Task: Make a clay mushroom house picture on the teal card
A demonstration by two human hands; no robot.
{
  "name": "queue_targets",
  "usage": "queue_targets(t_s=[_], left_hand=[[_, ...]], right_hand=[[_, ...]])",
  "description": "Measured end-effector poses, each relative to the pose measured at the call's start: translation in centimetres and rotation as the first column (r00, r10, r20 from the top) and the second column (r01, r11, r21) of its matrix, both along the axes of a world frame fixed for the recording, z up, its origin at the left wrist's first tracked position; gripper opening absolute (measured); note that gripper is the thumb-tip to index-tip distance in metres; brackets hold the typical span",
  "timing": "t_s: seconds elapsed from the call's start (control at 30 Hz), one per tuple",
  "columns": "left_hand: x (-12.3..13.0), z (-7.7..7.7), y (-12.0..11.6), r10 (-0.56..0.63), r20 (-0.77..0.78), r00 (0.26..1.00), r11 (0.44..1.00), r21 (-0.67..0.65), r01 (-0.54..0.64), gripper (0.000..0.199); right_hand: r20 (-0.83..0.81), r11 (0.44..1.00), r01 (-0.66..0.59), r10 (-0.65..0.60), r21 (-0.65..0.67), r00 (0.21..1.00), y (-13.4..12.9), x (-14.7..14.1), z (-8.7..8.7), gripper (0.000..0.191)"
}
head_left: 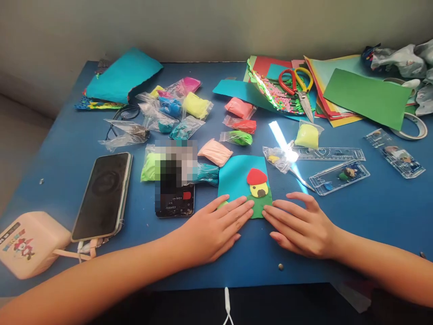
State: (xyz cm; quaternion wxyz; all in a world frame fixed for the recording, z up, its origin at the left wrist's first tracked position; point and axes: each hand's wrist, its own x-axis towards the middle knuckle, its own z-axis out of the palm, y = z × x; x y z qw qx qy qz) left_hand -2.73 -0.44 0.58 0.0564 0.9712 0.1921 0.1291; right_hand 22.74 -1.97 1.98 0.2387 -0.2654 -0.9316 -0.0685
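Observation:
A small blue card [237,176] lies on the blue table, with a clay mushroom shape on it: a red cap [256,176] over a yellow stem with dark spots [259,189]. Green clay [257,207] covers the card's lower part. My left hand [216,228] lies flat with fingers extended over the card's lower left, its fingertips on the green clay. At the lower right edge of the card, my right hand [302,223] rests with its fingers stretched out, fingertips touching the green. Neither hand grips anything.
Bagged clay [197,105] lies behind the card. Two phones [103,194] [175,203] and a pink case [34,243] are at left. Scissors [299,88], coloured sheets [367,97], a clear ruler [331,154] and tape [419,131] lie at right.

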Motion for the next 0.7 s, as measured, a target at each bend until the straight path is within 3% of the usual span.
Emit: queue_targets(t_s=[0.5,0.7], left_hand=[[-0.07,0.05,0.05,-0.002,-0.033,0.999,1.0,-0.015,0.002,0.044],[-0.08,0.16,0.12,-0.003,-0.03,1.0,1.0,-0.015,0.003,0.043]], right_hand=[[0.066,0.999,0.001,0.002,-0.041,0.998,-0.09,0.26,0.24,0.028],[-0.003,1.0,-0.008,0.008,0.005,1.0,-0.03,0.65,-0.07,0.03]])
